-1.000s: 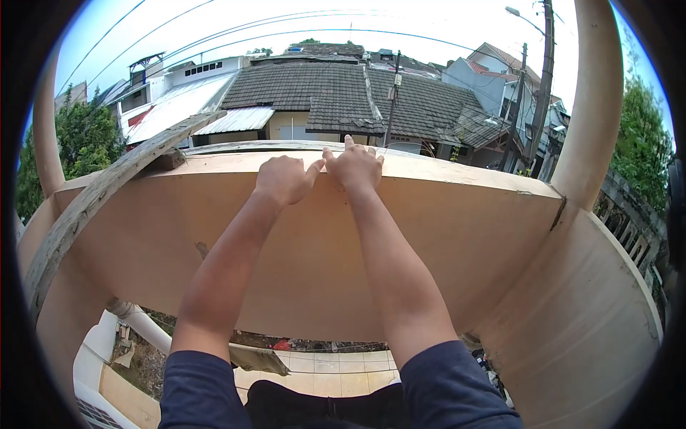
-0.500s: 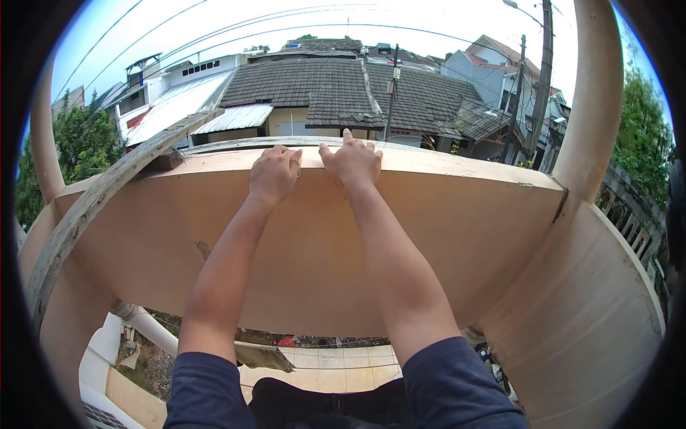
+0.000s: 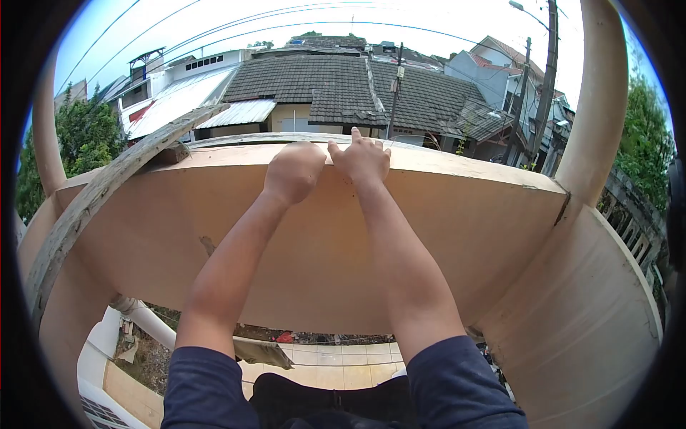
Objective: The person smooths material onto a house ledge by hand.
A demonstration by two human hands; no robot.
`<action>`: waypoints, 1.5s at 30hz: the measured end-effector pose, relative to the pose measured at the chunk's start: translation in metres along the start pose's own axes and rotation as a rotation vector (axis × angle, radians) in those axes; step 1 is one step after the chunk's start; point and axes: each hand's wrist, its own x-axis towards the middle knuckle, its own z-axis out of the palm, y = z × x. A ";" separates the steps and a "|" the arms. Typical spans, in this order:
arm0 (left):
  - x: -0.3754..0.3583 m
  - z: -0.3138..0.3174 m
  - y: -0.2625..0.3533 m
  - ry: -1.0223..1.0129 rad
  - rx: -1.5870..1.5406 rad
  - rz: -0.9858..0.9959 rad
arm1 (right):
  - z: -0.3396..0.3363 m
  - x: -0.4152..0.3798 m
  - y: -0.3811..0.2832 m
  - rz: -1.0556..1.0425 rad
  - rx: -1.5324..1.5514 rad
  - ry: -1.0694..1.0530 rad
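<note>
My left hand [image 3: 295, 171] is at the top edge of the peach-coloured wall [image 3: 286, 229]. It is smeared by motion, and its fingers cannot be made out. Just right of it, my right hand [image 3: 362, 159] rests on the wall's top with its fingers apart and nothing held in them. A small gap separates the two hands. Left of both, a weathered wooden plank [image 3: 118, 175] leans over the wall top, with a small wood block [image 3: 171, 153] under it.
Thick round columns stand at the left [image 3: 47, 129] and right [image 3: 593, 107]. Far below lie a tiled floor [image 3: 343, 368] and a white pipe [image 3: 150, 323]. Tiled roofs [image 3: 286, 79], overhead wires and a utility pole [image 3: 549, 79] are beyond the wall.
My left hand has shifted right, closer to my right hand, and its fingers have blurred. My right hand stays on the wall top. The whole view has moved slightly.
</note>
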 end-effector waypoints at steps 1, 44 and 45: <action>-0.003 0.003 0.002 0.002 -0.002 0.007 | 0.000 0.000 0.000 -0.001 -0.007 -0.013; 0.008 -0.011 0.008 -0.175 -0.027 -0.106 | 0.001 0.002 -0.001 0.009 0.003 -0.060; 0.020 -0.013 0.006 -0.300 -0.017 -0.160 | 0.001 0.003 -0.001 0.007 -0.003 -0.055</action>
